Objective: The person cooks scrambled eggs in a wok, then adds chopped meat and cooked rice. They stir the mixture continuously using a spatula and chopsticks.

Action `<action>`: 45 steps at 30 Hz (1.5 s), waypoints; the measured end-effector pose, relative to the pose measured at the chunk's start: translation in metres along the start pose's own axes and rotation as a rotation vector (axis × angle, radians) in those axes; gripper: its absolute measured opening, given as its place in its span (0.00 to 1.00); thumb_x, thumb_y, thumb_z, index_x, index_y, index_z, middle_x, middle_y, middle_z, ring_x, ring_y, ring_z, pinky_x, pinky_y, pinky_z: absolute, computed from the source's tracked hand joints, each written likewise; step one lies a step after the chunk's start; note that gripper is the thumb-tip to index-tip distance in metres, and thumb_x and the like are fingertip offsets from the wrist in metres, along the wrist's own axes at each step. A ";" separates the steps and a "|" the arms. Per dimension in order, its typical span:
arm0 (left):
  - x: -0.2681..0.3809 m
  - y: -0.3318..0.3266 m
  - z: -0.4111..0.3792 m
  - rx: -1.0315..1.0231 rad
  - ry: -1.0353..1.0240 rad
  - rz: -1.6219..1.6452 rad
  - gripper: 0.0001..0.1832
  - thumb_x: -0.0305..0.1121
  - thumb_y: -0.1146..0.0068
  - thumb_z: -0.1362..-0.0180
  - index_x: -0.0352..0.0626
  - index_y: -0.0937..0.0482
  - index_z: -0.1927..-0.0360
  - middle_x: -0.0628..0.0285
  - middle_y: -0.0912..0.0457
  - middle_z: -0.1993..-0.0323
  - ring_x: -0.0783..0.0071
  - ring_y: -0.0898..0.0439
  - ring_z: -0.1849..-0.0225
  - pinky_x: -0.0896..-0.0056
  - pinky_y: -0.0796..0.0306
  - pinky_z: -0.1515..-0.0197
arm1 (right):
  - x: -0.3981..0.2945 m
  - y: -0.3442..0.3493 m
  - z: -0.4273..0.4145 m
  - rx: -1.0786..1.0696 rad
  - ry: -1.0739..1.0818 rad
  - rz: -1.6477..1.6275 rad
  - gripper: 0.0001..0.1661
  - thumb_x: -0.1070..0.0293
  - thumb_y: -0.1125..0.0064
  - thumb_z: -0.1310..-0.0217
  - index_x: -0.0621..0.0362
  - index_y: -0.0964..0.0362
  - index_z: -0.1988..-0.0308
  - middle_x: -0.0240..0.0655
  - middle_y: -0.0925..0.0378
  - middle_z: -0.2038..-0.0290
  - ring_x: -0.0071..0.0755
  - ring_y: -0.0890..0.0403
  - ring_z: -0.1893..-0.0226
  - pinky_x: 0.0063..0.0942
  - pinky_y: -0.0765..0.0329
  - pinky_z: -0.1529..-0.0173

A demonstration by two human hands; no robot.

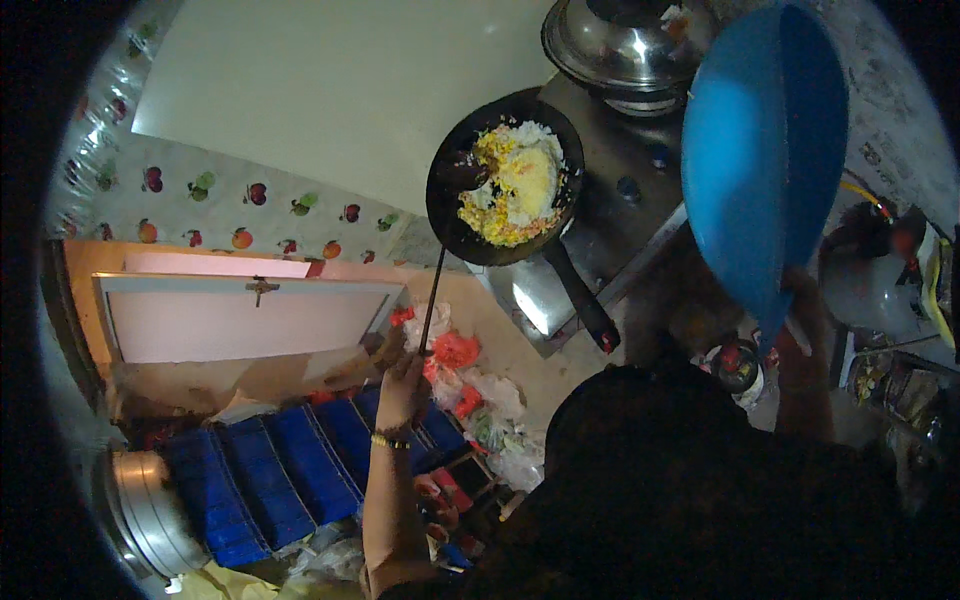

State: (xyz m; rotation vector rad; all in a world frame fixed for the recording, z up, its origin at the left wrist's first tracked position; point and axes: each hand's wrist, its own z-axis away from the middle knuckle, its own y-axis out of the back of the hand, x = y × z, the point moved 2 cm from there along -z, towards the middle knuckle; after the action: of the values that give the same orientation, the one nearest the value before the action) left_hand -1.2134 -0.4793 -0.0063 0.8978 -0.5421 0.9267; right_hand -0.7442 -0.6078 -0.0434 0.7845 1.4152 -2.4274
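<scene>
My left hand grips the long thin handle of a dark wok spatula. The spatula's dark head lies in a black frying pan, at the left of the food. White rice, yellow bits that look like egg and small pink pieces make up the food. On the right, my right hand holds a blue plastic basin by its near rim. The basin is tipped on its side, raised beside the pan. My right fingers are dim and partly hidden by it.
A lidded metal wok stands behind the pan on the stove. The pan's handle points towards me. Left are a fruit-patterned cover, plastic bags, a blue cover and a metal pot. A jar sits near my right hand.
</scene>
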 end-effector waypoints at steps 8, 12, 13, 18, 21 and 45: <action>-0.006 0.009 0.015 0.117 -0.202 -0.402 0.10 0.33 0.57 0.40 0.42 0.25 0.63 0.73 0.36 0.87 0.86 0.38 0.88 0.81 0.48 0.86 | 0.005 -0.003 0.001 0.087 0.026 -0.013 0.05 0.75 0.49 0.61 0.57 0.34 0.76 0.33 0.30 0.72 0.35 0.29 0.68 0.33 0.30 0.57; -0.045 0.018 -0.004 0.265 -0.512 -0.519 0.12 0.33 0.55 0.41 0.38 0.25 0.60 0.68 0.32 0.84 0.81 0.35 0.84 0.77 0.41 0.80 | 0.017 0.027 -0.007 -0.033 0.145 0.037 0.09 0.75 0.48 0.62 0.58 0.33 0.72 0.34 0.29 0.71 0.36 0.28 0.67 0.36 0.30 0.56; -0.029 0.010 -0.005 0.234 -0.354 -0.423 0.12 0.33 0.55 0.42 0.37 0.24 0.59 0.64 0.29 0.82 0.76 0.32 0.82 0.75 0.38 0.77 | 0.018 0.042 -0.018 0.010 0.058 -0.004 0.10 0.75 0.47 0.63 0.59 0.33 0.71 0.34 0.29 0.71 0.37 0.28 0.67 0.36 0.30 0.56; -0.028 0.005 -0.024 0.220 -0.333 -0.609 0.14 0.33 0.55 0.42 0.36 0.24 0.57 0.57 0.24 0.80 0.75 0.28 0.80 0.72 0.35 0.75 | 0.012 0.025 -0.009 0.052 -0.044 0.025 0.14 0.74 0.46 0.62 0.61 0.31 0.68 0.34 0.28 0.70 0.36 0.27 0.69 0.34 0.29 0.57; -0.028 0.007 -0.018 0.179 -0.177 -0.423 0.14 0.32 0.56 0.43 0.37 0.23 0.57 0.57 0.24 0.81 0.75 0.29 0.81 0.72 0.35 0.76 | 0.014 0.054 -0.009 0.065 0.020 0.142 0.18 0.73 0.46 0.62 0.62 0.31 0.64 0.36 0.27 0.67 0.37 0.27 0.67 0.33 0.29 0.57; -0.058 0.042 -0.001 0.197 -0.787 -0.973 0.12 0.31 0.55 0.43 0.36 0.25 0.61 0.47 0.23 0.73 0.55 0.23 0.73 0.63 0.32 0.71 | 0.043 0.039 0.014 0.076 -0.068 0.087 0.29 0.70 0.46 0.58 0.66 0.37 0.52 0.42 0.28 0.59 0.43 0.26 0.59 0.40 0.28 0.51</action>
State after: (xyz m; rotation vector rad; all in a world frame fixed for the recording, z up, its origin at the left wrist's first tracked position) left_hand -1.2788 -0.4918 -0.0316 1.5117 -0.5732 -0.2987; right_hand -0.7679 -0.6368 -0.0902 0.7565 1.2450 -2.4295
